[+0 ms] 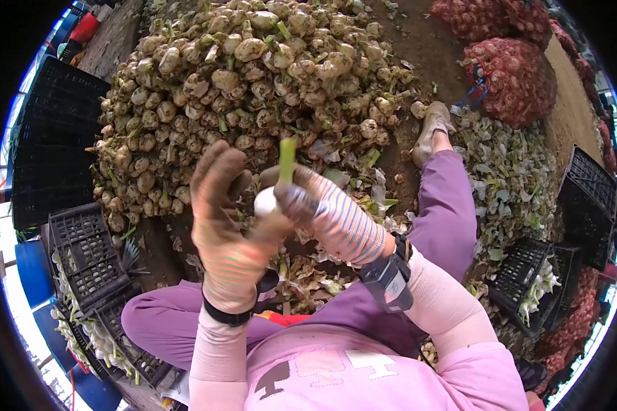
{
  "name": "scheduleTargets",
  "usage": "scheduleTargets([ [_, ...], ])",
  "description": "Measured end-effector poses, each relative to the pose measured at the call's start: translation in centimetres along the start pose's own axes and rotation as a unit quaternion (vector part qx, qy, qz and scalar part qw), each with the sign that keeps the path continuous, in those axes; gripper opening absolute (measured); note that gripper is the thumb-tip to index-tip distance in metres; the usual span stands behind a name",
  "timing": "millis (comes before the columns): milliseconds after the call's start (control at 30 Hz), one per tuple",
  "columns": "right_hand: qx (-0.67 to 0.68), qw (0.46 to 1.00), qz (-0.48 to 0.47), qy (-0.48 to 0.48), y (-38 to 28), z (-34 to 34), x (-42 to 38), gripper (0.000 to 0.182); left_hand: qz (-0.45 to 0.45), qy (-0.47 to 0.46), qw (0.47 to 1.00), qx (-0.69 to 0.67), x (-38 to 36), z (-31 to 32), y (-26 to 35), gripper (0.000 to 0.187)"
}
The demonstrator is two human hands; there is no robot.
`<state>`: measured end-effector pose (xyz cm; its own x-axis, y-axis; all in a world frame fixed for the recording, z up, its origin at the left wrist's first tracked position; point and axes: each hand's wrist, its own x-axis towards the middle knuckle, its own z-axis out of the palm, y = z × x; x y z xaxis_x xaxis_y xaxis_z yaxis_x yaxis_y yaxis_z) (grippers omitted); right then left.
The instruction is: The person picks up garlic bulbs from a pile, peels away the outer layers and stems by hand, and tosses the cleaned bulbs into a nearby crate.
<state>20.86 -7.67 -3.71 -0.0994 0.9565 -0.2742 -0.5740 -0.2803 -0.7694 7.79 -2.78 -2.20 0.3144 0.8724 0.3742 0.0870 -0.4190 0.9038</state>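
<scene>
Both my hands wear striped, soiled gloves and are raised at the centre of the view. My right hand (322, 216) is closed around a white bulb (265, 201) with a short green stem (287, 161) that points up. Beside it on the left is my left hand (227, 219), blurred by motion, its fingers apart and its thumb reaching toward the bulb. I see nothing held in it. Beyond both hands lies a large heap of soil-covered bulbs (247, 75).
Black crates (89, 253) stand at the left, some with white bulbs, and another crate (524, 274) is at the right. Red net sacks (511, 82) lie at the upper right. Peelings (504, 171) cover the ground beside my outstretched leg (449, 198).
</scene>
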Motion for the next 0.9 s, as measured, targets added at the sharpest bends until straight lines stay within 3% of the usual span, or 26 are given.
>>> scheduleTargets([
  [67, 0.055, 0.998, -0.016, 0.006, 1.4, -0.8, 0.4, 0.042, 0.048, -0.114, 0.979, 0.165, -1.1, 0.2, 0.3, 0.071],
  [267, 0.029, 0.992, -0.127, -0.001, 3.3, -2.1, 1.0, 0.042, 0.003, -0.075, 0.997, 0.023, -2.5, -0.6, -2.6, 0.063],
  [300, -0.169, 0.977, -0.130, 0.028, 0.6, -1.7, 0.5, 0.045, -0.065, -0.071, 0.995, -0.040, -2.5, -0.9, -2.1, 0.060],
  [367, -0.149, 0.983, -0.107, -0.001, -0.6, -2.0, 0.1, 0.045, -0.175, -0.066, 0.970, -0.155, -2.1, -1.2, -0.5, 0.053],
  [400, -0.129, 0.988, -0.081, -0.033, -0.9, -1.9, 0.0, 0.046, -0.175, -0.067, 0.970, -0.155, -2.1, -1.3, -0.5, 0.053],
  [433, -0.102, 0.994, -0.010, -0.035, -1.1, -1.7, -0.1, 0.045, -0.120, -0.101, 0.982, -0.103, -2.0, -1.5, -0.6, 0.054],
  [467, -0.101, 0.994, -0.010, -0.036, -1.3, -1.5, -0.1, 0.045, -0.065, -0.134, 0.988, -0.051, -2.1, -1.5, -0.7, 0.055],
  [533, -0.099, 0.994, 0.009, -0.044, -1.8, -1.3, -0.3, 0.040, -0.079, -0.122, 0.987, -0.067, -2.1, -1.2, -0.7, 0.059],
  [600, -0.114, 0.991, 0.050, -0.040, -1.8, -1.4, -0.4, 0.038, 0.022, -0.102, 0.991, 0.083, -1.9, -0.7, -0.1, 0.060],
  [733, -0.033, 0.997, -0.010, -0.076, -0.8, -1.9, -0.9, 0.035, -0.014, -0.099, 0.987, 0.126, -2.3, -1.4, -0.5, 0.063],
  [800, -0.028, 0.996, -0.030, -0.085, 0.0, -2.3, -1.1, 0.033, -0.084, -0.101, 0.991, 0.021, -2.3, -1.4, -1.0, 0.065],
  [833, -0.064, 0.978, -0.173, -0.095, 1.4, -2.7, -0.8, 0.032, -0.265, -0.094, 0.942, -0.184, -2.1, -1.4, 0.3, 0.064],
  [867, -0.100, 0.939, -0.312, -0.103, 2.5, -3.1, -0.6, 0.031, -0.265, -0.094, 0.942, -0.184, -2.2, -1.1, 0.7, 0.064],
  [900, -0.100, 0.939, -0.311, -0.103, 1.7, -2.8, -0.3, 0.031, -0.288, -0.058, 0.928, -0.229, -2.3, -0.7, 1.0, 0.063],
])
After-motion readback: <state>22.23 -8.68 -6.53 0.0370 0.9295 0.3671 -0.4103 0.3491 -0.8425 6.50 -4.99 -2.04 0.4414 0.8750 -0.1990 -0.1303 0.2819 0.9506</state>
